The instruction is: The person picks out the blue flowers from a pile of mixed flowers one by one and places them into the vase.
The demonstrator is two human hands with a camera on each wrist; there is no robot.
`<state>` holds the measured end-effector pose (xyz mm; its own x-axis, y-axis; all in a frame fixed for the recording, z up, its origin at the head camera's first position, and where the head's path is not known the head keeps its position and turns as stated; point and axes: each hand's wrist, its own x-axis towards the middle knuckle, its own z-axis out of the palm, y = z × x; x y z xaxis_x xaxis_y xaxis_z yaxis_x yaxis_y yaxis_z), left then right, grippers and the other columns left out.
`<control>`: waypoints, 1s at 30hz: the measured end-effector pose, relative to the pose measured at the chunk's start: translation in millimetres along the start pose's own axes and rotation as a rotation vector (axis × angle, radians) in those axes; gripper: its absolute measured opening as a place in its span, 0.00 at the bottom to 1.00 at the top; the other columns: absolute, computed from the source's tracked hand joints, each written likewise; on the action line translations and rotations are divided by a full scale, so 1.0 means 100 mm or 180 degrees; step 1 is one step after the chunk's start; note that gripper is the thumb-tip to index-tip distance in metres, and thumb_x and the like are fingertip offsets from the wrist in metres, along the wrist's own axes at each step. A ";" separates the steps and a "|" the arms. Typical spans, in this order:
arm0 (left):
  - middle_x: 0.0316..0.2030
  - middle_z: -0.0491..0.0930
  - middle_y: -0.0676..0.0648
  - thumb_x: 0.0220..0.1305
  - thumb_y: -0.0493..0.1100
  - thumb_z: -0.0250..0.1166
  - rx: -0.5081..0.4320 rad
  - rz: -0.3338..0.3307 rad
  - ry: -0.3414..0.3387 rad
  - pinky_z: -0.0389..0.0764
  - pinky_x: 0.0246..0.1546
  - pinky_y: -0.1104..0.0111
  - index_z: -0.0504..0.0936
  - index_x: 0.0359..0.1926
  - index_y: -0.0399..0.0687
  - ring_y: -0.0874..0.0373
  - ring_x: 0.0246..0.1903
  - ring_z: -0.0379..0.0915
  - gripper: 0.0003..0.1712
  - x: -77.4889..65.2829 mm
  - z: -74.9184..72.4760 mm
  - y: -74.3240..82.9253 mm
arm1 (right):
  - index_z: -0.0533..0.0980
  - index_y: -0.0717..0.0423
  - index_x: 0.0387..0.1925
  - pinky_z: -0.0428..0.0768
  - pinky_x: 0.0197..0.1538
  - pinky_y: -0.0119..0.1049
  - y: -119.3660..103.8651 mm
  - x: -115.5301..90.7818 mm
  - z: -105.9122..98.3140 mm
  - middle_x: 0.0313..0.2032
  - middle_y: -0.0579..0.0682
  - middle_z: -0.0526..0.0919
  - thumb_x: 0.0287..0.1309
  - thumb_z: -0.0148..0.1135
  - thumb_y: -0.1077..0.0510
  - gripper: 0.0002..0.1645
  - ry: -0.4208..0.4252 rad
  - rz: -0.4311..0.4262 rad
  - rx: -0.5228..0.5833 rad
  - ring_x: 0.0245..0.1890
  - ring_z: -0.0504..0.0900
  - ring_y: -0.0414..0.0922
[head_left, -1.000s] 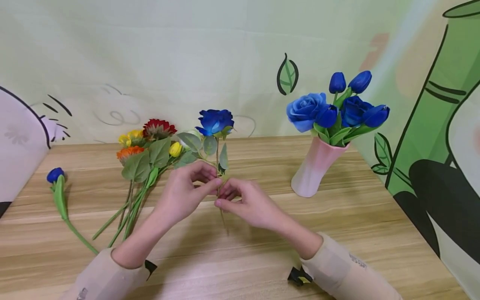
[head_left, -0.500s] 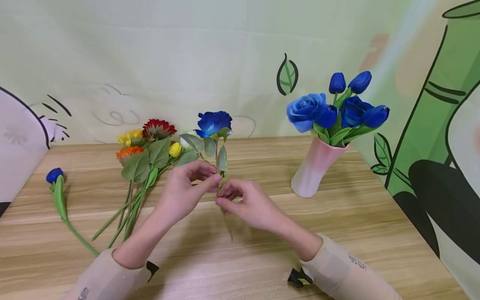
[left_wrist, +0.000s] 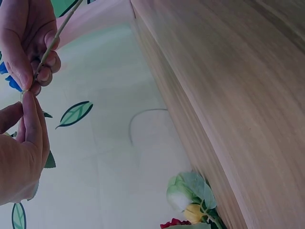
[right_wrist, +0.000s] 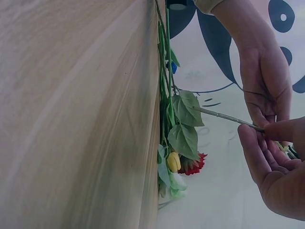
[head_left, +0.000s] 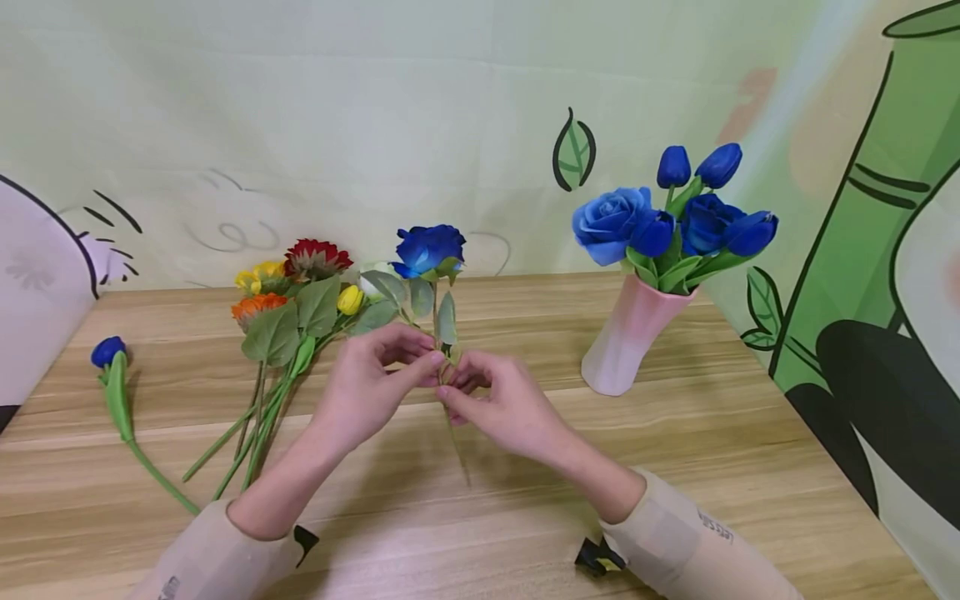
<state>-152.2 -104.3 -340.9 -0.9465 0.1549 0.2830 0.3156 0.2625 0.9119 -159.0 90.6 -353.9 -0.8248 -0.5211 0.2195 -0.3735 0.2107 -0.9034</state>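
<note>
A blue rose [head_left: 430,250] with grey-green leaves stands nearly upright between my hands in the head view. My left hand [head_left: 378,375] pinches its thin stem just below the leaves. Right beneath, the thumb and fingers of my right hand [head_left: 502,400] pinch the same stem [right_wrist: 226,117], whose bare lower end sticks out below. Both hands meet at the stem in the left wrist view, where the bloom is mostly hidden behind the fingers. To the right, a pink and white vase [head_left: 630,333] holds blue roses and blue tulips [head_left: 674,167].
Left of my hands lies a bunch with a red flower [head_left: 318,258], an orange flower [head_left: 258,307], a yellow tulip [head_left: 350,298] and green stems. A single blue tulip [head_left: 110,350] lies at the far left. A printed cloth [head_left: 450,125] backs the wooden table [head_left: 525,517].
The rose has sunk slightly and its lower stem end has swung a little to the right. My right fingers have shifted slightly on the stem. Vase and lying flowers stay put.
</note>
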 end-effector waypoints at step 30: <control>0.39 0.86 0.47 0.71 0.38 0.67 0.0270 0.0126 -0.0285 0.82 0.42 0.61 0.85 0.46 0.40 0.56 0.37 0.81 0.07 -0.03 -0.06 -0.07 | 0.79 0.61 0.38 0.86 0.33 0.37 -0.11 -0.02 -0.28 0.31 0.52 0.85 0.62 0.67 0.70 0.05 0.0398 -0.0382 -0.0952 0.35 0.84 0.43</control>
<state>-151.8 -112.1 -346.2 -0.9247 0.2501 0.2870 0.3606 0.3336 0.8710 -164.9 113.0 -334.0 -0.8061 -0.4555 0.3778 -0.5638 0.3968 -0.7244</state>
